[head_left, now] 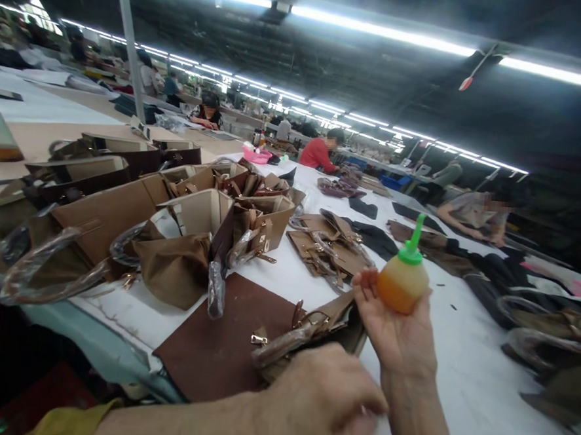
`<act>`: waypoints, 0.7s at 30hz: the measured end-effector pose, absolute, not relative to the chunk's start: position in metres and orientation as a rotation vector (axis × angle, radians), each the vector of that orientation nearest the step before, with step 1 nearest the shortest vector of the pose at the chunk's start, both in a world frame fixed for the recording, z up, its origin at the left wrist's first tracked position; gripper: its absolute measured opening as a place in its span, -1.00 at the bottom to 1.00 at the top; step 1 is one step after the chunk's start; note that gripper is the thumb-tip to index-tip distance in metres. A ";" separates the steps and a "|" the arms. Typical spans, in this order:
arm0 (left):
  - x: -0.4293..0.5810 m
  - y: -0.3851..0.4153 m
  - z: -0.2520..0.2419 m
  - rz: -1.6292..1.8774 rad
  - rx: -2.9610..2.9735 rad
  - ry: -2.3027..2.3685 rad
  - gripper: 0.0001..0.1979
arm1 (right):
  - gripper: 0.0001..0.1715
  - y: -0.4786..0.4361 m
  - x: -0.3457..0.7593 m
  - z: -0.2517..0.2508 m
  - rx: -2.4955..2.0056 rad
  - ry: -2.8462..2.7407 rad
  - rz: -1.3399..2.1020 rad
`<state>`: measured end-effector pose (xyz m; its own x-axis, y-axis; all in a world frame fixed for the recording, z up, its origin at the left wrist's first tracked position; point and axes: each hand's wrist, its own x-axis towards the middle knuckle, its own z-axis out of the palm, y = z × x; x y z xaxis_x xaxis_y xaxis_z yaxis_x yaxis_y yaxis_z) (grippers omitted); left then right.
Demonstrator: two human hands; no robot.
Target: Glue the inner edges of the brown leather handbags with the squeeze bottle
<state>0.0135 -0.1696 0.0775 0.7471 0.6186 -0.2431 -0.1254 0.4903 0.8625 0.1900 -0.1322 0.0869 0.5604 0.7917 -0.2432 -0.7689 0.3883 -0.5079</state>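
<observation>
Resting in my upturned right hand [402,329] is a round squeeze bottle [403,283] with a green nozzle cap and amber liquid in its lower half. The bottle is upright, with my fingers and thumb at its sides. Lower down, my left hand [326,400] is blurred, its fingers curled inward; whatever they may hold is hidden. Just behind it lies a brown handbag [308,330] with plastic-wrapped handles, partly covered by my hand. Beneath that bag spreads a flat dark brown panel [228,338].
Several brown handbags [174,263] crowd the table on the left. Flatter bag pieces [328,243] lie mid-table on the white surface [463,359]. More bags [554,332] sit at right. Co-workers [318,155] work farther back. A bottle [0,131] stands at far left.
</observation>
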 end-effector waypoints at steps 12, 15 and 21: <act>0.031 -0.099 0.055 0.607 2.062 0.820 -0.41 | -0.50 -0.125 0.189 0.094 -0.619 -0.092 1.087; 0.036 -0.088 0.053 0.385 2.351 0.733 -0.51 | -0.47 -0.126 0.190 0.094 -0.653 -0.094 1.086; 0.000 -0.100 0.041 -0.092 2.648 0.741 -0.78 | -0.40 -0.126 0.193 0.093 -0.691 -0.077 1.065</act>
